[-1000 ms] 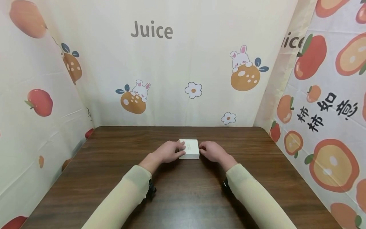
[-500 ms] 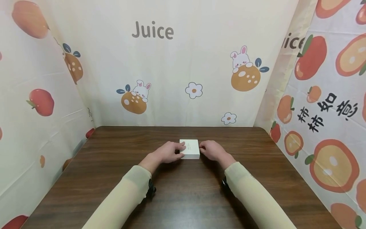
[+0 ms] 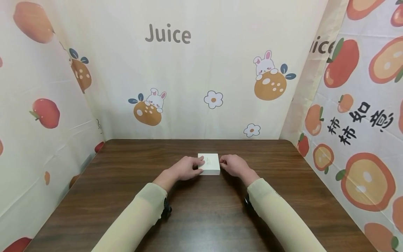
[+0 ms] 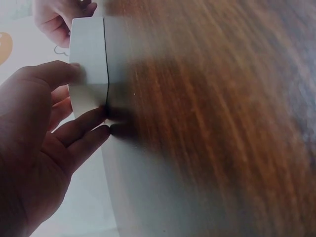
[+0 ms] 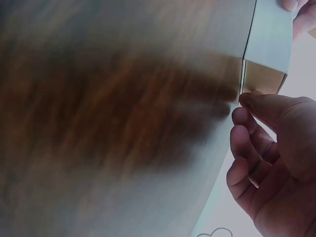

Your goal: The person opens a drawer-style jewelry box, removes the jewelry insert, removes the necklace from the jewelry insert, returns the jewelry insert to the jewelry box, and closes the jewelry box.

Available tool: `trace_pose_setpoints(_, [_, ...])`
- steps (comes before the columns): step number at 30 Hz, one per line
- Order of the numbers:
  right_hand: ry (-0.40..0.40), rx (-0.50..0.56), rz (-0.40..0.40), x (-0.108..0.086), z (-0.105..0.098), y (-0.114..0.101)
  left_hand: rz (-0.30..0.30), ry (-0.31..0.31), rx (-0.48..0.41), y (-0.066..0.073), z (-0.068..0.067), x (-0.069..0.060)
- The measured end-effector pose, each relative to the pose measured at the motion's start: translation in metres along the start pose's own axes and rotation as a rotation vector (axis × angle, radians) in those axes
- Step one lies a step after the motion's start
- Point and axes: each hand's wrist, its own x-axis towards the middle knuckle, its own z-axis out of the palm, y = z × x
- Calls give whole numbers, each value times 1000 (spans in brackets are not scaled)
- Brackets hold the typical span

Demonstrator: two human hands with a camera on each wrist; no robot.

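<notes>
A small white box (image 3: 210,162) with faint print on top lies on the brown wooden table (image 3: 201,217). My left hand (image 3: 184,168) holds its left end, with the thumb against the front face and fingers on the top and side. In the left wrist view, two fingertips of the left hand (image 4: 44,128) reach down to the tabletop. At the box's right end, my right hand (image 3: 234,165) has curled fingers. The right wrist view shows the thumb and forefinger of that hand (image 5: 276,153) pinched together at the end face, near the bottom edge; what lies between them is hidden.
A pale curtain (image 3: 195,70) with fruit and rabbit prints rises behind the table's far edge. Similar printed cloths hang at the left (image 3: 47,157) and the right (image 3: 362,140). A dark device (image 3: 166,209) sits under the left wrist.
Over the last second both hands stay at the ends of the box, and the fingers of the left hand shift only slightly. The box keeps its place.
</notes>
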Motion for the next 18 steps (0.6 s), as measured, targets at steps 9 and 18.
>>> trace_pose_setpoints(9, [-3,-6,-15,0,1,1,-4,1,-12,-1,1,0])
trace_pose_setpoints(18, [1,-29,-14,-1,0,0,-5,7,-31,-1,1,0])
